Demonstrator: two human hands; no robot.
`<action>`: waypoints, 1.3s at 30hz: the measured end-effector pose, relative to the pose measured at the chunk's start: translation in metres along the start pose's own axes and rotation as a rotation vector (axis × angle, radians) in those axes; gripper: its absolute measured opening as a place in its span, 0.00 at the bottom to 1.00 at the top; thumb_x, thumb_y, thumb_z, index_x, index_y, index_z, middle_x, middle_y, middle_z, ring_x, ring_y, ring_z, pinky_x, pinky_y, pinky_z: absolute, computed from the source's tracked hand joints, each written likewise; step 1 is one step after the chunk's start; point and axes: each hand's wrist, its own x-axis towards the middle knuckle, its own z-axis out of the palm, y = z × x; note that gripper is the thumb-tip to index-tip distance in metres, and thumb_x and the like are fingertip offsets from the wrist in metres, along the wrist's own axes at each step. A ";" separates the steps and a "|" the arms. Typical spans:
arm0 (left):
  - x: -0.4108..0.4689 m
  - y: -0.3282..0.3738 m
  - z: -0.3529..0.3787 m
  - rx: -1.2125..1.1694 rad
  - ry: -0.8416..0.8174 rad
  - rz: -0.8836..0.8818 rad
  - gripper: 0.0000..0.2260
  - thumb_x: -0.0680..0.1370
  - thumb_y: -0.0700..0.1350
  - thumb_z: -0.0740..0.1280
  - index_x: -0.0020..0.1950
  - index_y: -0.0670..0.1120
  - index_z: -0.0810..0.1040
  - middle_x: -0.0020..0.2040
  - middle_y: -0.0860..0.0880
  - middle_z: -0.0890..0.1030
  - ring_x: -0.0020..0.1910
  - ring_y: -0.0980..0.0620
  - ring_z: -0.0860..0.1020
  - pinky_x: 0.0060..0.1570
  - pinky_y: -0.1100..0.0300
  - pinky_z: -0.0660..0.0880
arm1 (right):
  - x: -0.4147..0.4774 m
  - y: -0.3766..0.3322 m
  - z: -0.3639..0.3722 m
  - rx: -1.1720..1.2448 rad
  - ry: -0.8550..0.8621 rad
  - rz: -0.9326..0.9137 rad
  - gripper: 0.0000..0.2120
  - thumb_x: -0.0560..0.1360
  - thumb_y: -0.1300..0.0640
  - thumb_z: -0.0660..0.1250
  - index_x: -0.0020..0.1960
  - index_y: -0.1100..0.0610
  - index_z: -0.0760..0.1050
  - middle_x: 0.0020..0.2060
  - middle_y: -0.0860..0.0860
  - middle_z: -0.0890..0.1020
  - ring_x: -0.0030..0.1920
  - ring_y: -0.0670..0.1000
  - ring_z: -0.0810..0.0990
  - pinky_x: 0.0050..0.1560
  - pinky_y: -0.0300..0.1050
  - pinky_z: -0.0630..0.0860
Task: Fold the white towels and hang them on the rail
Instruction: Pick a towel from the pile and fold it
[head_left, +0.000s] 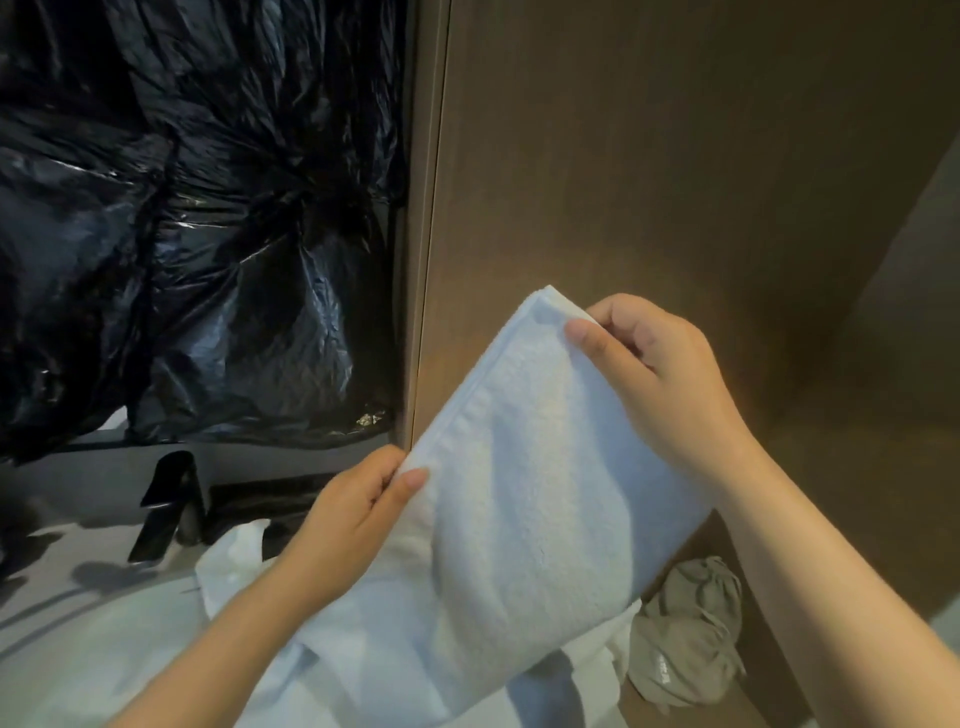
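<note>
Right forearm (831, 597), 4 o'clock, nearest. Right hand (660, 384) grip: pinches white towel (530, 499) top corner, 1 o'clock. Left hand (358, 519) grip: pinches hem corner, 9 o'clock. Towel folded, airborne, centre. Likely light, soft, limp; hold at hemmed corners.

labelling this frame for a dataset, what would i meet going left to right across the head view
black plastic sheeting → left hand → white towel → right hand. Both hands pinch the towel's upper edge. The grey cloth bundle sits below the right hand, so it is left out.
</note>
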 end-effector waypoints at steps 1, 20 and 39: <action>0.000 -0.001 -0.001 0.006 0.002 0.010 0.15 0.74 0.68 0.54 0.36 0.60 0.68 0.33 0.59 0.72 0.32 0.59 0.71 0.31 0.68 0.66 | -0.005 0.006 0.000 0.009 0.004 0.032 0.15 0.80 0.43 0.61 0.40 0.52 0.74 0.35 0.46 0.76 0.36 0.46 0.76 0.33 0.37 0.69; -0.026 -0.050 0.063 0.160 -0.690 -0.187 0.17 0.77 0.58 0.66 0.37 0.47 0.73 0.29 0.59 0.69 0.30 0.61 0.67 0.32 0.67 0.64 | -0.224 0.114 0.052 0.171 -0.024 0.789 0.19 0.82 0.51 0.60 0.32 0.52 0.66 0.24 0.40 0.70 0.28 0.39 0.68 0.31 0.28 0.65; -0.005 -0.084 0.164 0.406 -0.546 -0.149 0.10 0.81 0.50 0.63 0.45 0.45 0.75 0.46 0.47 0.77 0.45 0.49 0.74 0.43 0.61 0.66 | -0.255 0.199 0.106 0.028 0.073 1.213 0.18 0.83 0.52 0.57 0.34 0.52 0.64 0.30 0.48 0.68 0.33 0.48 0.68 0.33 0.42 0.62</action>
